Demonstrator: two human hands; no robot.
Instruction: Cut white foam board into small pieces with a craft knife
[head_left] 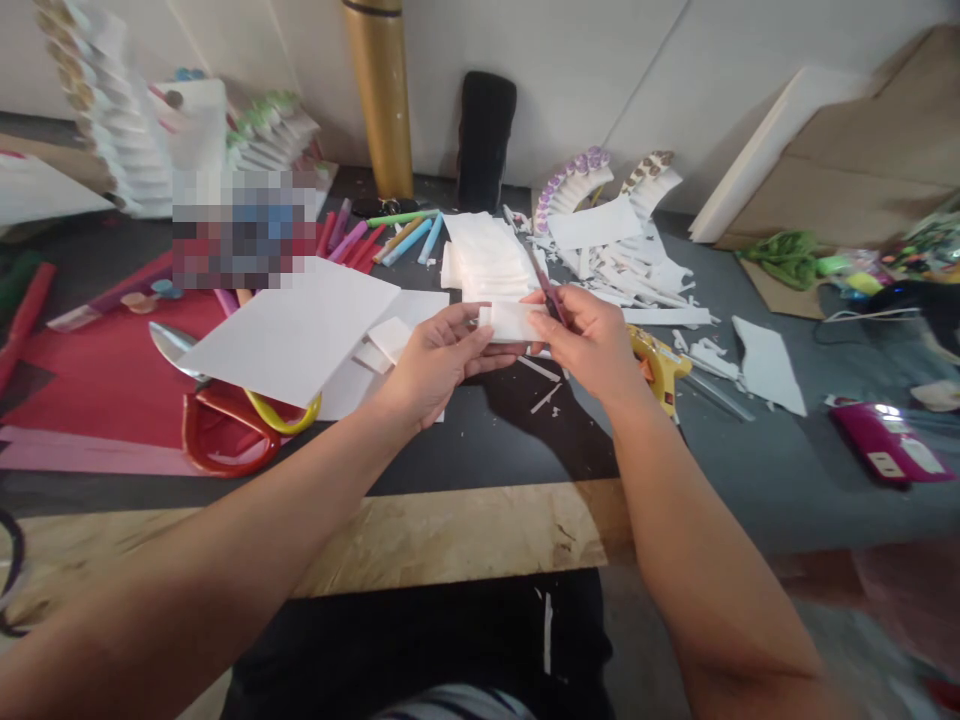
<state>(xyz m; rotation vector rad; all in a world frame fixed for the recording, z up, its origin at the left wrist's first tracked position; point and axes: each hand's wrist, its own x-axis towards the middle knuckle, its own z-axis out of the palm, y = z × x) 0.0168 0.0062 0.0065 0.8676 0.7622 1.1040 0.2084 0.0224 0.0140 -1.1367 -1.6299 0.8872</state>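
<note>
My left hand (439,358) pinches a small white foam piece (511,321) by its left end, fingers closed on it. My right hand (589,340) is closed round a thin cutting tool with a dark purple handle (546,285), its blade pointing up and away, and also touches the right end of the white piece. Both hands hover above the dark mat near its middle. A stack of cut white pieces (484,258) lies just behind the hands.
A large white sheet (289,330) lies over red-and-yellow scissors (232,425) on red paper at left. Coloured markers (375,238), a gold cylinder (382,95), white scraps (637,265), a yellow glue gun (660,365) and a pink box (889,440) surround the hands. A wooden board (450,540) runs along the near edge.
</note>
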